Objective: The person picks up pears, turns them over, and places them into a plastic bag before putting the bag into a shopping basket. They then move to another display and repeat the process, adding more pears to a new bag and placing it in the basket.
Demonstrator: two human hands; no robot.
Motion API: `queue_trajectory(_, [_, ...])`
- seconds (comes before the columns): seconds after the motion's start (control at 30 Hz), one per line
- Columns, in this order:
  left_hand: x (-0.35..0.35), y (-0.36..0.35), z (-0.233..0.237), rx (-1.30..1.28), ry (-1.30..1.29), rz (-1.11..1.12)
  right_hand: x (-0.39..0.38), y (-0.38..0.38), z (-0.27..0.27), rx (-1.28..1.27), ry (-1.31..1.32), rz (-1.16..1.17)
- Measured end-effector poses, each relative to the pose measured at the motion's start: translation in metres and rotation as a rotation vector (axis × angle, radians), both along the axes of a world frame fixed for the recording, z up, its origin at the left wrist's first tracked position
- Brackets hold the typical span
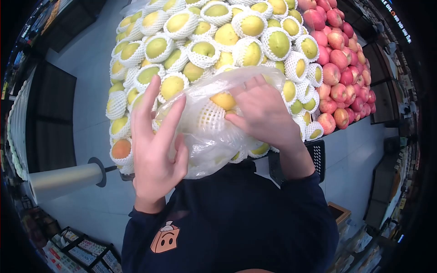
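Observation:
A clear plastic bag spreads in front of my body, over the near part of the fruit pile. Inside it shows a yellow pear-like fruit in a white foam net. My right hand reaches to the bag from the right, thumb and index finger against the fruit's right side; thin film overlaps its other fingertips. At the bag's left edge my left hand is raised, fingers stretched and apart, with the thumb beside the film. Several netted yellow-green fruits lie right behind the bag.
Red apples are heaped on the right of the stand. A roll of clear bags sticks out at the lower left. Near my right forearm is a black perforated crate edge. Grey tiled floor runs along both sides, with shelves beyond.

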State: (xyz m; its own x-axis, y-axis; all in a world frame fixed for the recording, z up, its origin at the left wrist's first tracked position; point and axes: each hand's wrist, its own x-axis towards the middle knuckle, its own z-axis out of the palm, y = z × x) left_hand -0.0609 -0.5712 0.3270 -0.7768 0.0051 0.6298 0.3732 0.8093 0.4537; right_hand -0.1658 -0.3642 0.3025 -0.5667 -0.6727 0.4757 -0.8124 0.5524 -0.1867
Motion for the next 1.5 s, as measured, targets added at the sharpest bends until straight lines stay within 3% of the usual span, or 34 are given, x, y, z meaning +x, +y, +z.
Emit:
queue_trajectory(0.1, [-0.001,0.006,0.002,-0.112,0.167,-0.189,-0.008,0.002,-0.016,0.095,-0.082,0.038])
queue_trajectory(0.17, [-0.008,0.012,-0.002,-0.059,0.137,-0.565,-0.011,0.003,-0.026,0.081,-0.123,0.032])
queue_trajectory(0.3, [-0.017,0.025,-0.010,-0.095,-0.185,-0.337,-0.019,-0.009,-0.027,0.014,-0.070,-0.042])
queue_trajectory(0.43, [-0.023,0.015,-0.022,-0.116,-0.279,-0.118,-0.021,-0.014,-0.007,0.237,-0.348,-0.092])
queue_trajectory(0.53, [-0.022,0.015,-0.019,-0.110,-0.246,-0.102,-0.022,-0.016,-0.005,0.295,-0.372,-0.184])
queue_trajectory(0.73, [-0.017,0.012,-0.017,-0.056,-0.262,-0.105,-0.008,-0.013,-0.010,0.089,-0.207,-0.181])
queue_trajectory(0.83, [-0.018,0.007,-0.026,-0.066,-0.283,-0.072,-0.006,-0.011,-0.011,-0.163,-0.054,-0.075])
queue_trajectory(1.03, [-0.019,0.009,-0.023,-0.037,-0.230,-0.069,-0.010,-0.003,0.006,-0.214,-0.421,-0.072])
queue_trajectory(1.13, [-0.017,0.012,-0.011,-0.073,-0.249,-0.074,-0.021,0.002,0.004,-0.394,-0.751,0.030])
queue_trajectory(1.33, [-0.021,0.005,-0.009,-0.072,-0.205,-0.132,-0.038,0.006,-0.019,-0.711,-1.036,0.296])
queue_trajectory(1.5, [-0.025,-0.008,-0.031,-0.105,-0.135,-0.136,-0.048,0.005,-0.029,-0.858,-1.284,0.268])
